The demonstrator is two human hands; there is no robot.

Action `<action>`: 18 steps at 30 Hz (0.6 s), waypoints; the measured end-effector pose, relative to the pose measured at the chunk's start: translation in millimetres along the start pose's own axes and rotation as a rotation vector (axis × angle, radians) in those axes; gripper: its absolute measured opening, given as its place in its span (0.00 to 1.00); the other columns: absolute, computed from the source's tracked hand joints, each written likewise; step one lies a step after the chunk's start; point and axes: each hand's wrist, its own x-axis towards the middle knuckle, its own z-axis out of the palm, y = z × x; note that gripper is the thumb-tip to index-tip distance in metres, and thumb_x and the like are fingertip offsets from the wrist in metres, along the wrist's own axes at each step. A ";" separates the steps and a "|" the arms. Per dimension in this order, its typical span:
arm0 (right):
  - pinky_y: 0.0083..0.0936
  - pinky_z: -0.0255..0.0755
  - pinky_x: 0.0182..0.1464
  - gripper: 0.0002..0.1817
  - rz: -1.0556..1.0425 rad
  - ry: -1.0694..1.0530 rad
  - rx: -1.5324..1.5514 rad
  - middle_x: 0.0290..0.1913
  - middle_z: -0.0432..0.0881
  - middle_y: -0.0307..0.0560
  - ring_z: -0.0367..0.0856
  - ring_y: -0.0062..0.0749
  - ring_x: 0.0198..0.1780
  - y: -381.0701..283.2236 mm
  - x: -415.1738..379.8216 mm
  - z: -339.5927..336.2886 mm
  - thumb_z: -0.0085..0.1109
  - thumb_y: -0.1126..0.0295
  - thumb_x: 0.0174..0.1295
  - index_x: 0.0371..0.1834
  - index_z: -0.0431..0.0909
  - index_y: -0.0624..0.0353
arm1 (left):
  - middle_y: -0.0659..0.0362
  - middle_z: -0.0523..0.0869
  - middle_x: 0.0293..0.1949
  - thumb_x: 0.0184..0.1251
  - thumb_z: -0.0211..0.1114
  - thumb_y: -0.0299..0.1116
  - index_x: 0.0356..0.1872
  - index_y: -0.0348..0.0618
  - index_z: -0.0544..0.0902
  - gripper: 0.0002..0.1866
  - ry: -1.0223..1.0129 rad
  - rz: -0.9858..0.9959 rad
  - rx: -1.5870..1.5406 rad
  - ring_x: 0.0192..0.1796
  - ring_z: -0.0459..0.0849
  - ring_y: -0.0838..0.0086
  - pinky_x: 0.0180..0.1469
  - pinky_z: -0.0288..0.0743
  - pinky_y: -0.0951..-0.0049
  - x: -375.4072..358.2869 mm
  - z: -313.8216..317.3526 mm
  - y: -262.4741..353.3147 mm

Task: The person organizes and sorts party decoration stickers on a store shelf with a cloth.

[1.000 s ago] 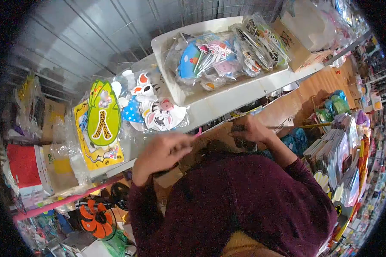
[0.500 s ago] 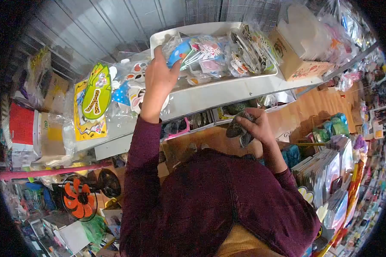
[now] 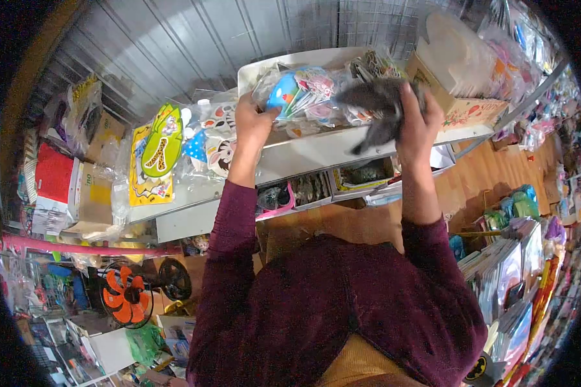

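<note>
A long white tray (image 3: 361, 54) stands on the shelf, filled with packets of printed cutouts in clear plastic. My left hand (image 3: 252, 129) is closed at the tray's left end, with the thumb inside the wall beside a blue printed packet (image 3: 282, 89). Some of its fingertips are hidden. My right hand (image 3: 419, 126) grips a dark grey cloth (image 3: 376, 103), blurred by motion, over the right part of the tray. Part of a stack of cutout packets (image 3: 373, 66) shows behind the cloth.
The shelf (image 3: 290, 158) carries a green pineapple cutout (image 3: 163, 143) on the left and a cardboard box (image 3: 471, 115) of plastic bags on the right. Open drawers (image 3: 361, 177) lie below. An orange-bladed fan (image 3: 126, 295) stands at lower left; stacked packages (image 3: 500, 258) are at right.
My right hand has risen from below the shelf edge to over the tray, carrying the dark cloth. My left hand stays by the tray's left end, slightly lower. The view has shifted a little.
</note>
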 end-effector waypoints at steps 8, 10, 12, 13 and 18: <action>0.45 0.63 0.49 0.17 -0.699 -0.872 -0.748 0.43 0.74 0.58 0.70 0.51 0.50 117.2 -3.9 124.9 0.48 0.61 0.55 0.42 0.71 0.62 | 0.50 0.79 0.34 0.49 0.57 0.17 0.44 0.26 0.70 0.17 -0.038 -0.178 -0.095 0.27 0.80 0.67 0.21 0.79 0.73 -0.7 7.1 10.2; 0.43 0.60 0.54 0.19 -0.599 -0.823 -0.735 0.49 0.71 0.61 0.67 0.53 0.54 129.4 -0.6 134.0 0.45 0.60 0.58 0.46 0.70 0.63 | 0.49 0.78 0.37 0.50 0.54 0.15 0.45 0.29 0.70 0.17 -0.042 -0.147 -0.031 0.29 0.81 0.65 0.21 0.80 0.73 -1.7 7.9 20.6; 0.41 0.57 0.59 0.21 -0.479 -0.814 -0.732 0.54 0.68 0.65 0.64 0.54 0.57 135.3 -0.5 130.8 0.42 0.60 0.60 0.50 0.69 0.64 | 0.49 0.78 0.36 0.51 0.52 0.13 0.46 0.31 0.70 0.18 -0.092 -0.238 -0.006 0.31 0.81 0.65 0.20 0.80 0.73 1.5 6.1 8.9; 0.41 0.56 0.60 0.23 -0.418 -0.796 -0.829 0.55 0.66 0.67 0.63 0.55 0.59 131.5 1.3 130.6 0.42 0.60 0.60 0.52 0.68 0.66 | 0.48 0.76 0.36 0.55 0.53 0.17 0.41 0.27 0.67 0.12 -0.106 -0.125 -0.042 0.27 0.82 0.62 0.21 0.80 0.74 2.3 6.8 3.0; 0.41 0.67 0.51 0.20 -0.141 -0.813 -1.123 0.46 0.75 0.65 0.74 0.59 0.48 146.9 44.1 129.2 0.44 0.61 0.58 0.46 0.73 0.67 | 0.46 0.76 0.35 0.56 0.53 0.17 0.36 0.30 0.66 0.08 -0.091 -0.126 0.004 0.24 0.81 0.65 0.20 0.80 0.72 0.4 6.6 2.4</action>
